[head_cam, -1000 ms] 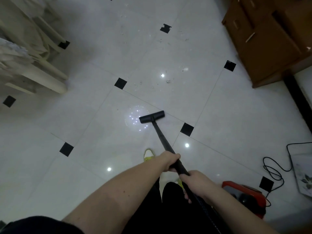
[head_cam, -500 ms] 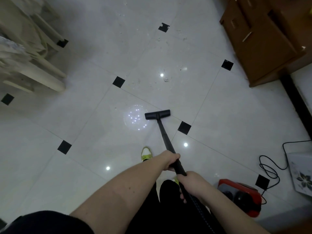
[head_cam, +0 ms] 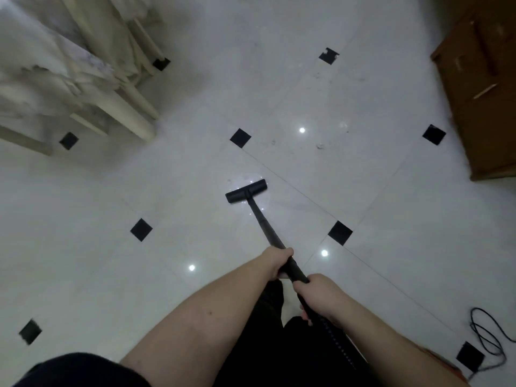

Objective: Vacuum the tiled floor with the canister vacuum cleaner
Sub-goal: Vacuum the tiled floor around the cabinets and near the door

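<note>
A black vacuum wand [head_cam: 262,222] slants up the middle of the view to a flat black floor head [head_cam: 246,191] that rests on the white tiled floor [head_cam: 391,219]. My left hand [head_cam: 276,261] grips the wand farther up. My right hand [head_cam: 318,296] grips it lower down, where the ribbed hose [head_cam: 339,342] starts. Small bits of debris [head_cam: 320,146] lie on the tile beyond the head. Only a red sliver of the canister [head_cam: 446,368] shows at the lower right, behind my right arm.
Pale chair legs with draped cloth [head_cam: 92,88] stand at the upper left. A brown wooden cabinet [head_cam: 485,88] fills the upper right. A black power cord [head_cam: 485,331] loops on the floor at the lower right. Small black inset tiles [head_cam: 141,229] dot the floor.
The view has swung, so the room has shifted right and down. The floor head now covers the patch of light reflections and angles up to the right. The canister has almost left the view.
</note>
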Tool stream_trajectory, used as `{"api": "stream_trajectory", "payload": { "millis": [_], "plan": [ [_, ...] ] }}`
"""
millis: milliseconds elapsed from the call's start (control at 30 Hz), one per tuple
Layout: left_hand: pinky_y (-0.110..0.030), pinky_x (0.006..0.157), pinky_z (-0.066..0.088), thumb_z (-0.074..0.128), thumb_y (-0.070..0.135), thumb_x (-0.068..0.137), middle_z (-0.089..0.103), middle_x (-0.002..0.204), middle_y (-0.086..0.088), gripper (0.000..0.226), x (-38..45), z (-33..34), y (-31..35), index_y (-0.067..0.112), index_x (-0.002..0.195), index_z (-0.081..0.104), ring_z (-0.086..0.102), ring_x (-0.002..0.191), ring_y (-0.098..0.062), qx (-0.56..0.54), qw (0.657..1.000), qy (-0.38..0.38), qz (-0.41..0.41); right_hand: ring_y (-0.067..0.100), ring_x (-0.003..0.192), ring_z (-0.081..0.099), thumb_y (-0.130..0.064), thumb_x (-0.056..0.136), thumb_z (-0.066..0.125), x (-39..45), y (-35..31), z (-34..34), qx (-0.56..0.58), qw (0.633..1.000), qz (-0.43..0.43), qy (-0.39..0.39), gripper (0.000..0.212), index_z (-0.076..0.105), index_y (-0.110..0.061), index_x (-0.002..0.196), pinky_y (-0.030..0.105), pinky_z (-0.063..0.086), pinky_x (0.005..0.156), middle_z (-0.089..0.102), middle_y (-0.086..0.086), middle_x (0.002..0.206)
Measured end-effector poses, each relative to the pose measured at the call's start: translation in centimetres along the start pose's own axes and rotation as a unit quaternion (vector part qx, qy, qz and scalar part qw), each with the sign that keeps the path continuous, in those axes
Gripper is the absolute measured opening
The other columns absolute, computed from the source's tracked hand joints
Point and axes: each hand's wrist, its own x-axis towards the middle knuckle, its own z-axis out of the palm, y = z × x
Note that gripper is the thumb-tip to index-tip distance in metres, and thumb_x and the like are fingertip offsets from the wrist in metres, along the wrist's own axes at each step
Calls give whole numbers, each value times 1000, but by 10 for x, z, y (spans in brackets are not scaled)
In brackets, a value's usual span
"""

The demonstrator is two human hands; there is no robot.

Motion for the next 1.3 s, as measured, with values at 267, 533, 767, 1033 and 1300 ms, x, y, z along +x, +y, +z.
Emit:
{"api": "stream_trajectory", "payload": {
  "millis": [267, 533, 767, 1033, 1300],
  "plan": [
    [-33, 57, 55, 53, 17, 94, 60, 75, -6, 11, 23, -62, 18, 10, 85, 49, 60, 65, -18, -20, 999, 24, 8, 29, 49, 60, -24, 92, 44, 25, -55, 33, -37, 999, -4, -1, 22, 52, -5, 87, 35, 54, 53, 60, 12, 56],
    [-32, 54, 56, 55, 18, 93, 61, 83, -8, 17, 40, -94, 47, 6, 104, 51, 62, 68, -19, -9, 1000, 24, 14, 20, 38, 54, -21, 93, 40, 41, -98, 45, -75, 997, -9, 9, 23, 49, -2, 103, 24, 46, 42, 62, 13, 61],
    [-29, 53, 55, 51, 17, 95, 58, 75, -7, 17, 26, -64, 58, 8, 82, 48, 60, 63, -18, 3, 1000, 1, -9, 24, 41, 55, -21, 93, 43, 31, -87, 17, -32, 999, -5, 7, 17, 48, -6, 86, 27, 49, 47, 59, 13, 54],
    [-25, 41, 53, 52, 17, 95, 58, 75, -7, 16, 0, 14, 43, 6, 84, 49, 59, 62, -17, 52, 998, -40, -16, 25, 43, 57, -23, 95, 42, -4, -25, -26, 23, 999, 26, 5, 25, 53, -1, 91, 26, 49, 49, 63, 13, 54],
    [-17, 31, 43, 50, 18, 96, 56, 75, -5, 20, -43, 92, 13, 8, 79, 47, 55, 61, -14, 163, 984, -56, -33, 24, 42, 57, -21, 97, 41, -49, 43, -52, 104, 994, 40, 14, 25, 50, 2, 96, 24, 48, 46, 62, 14, 55]
  ]
}}
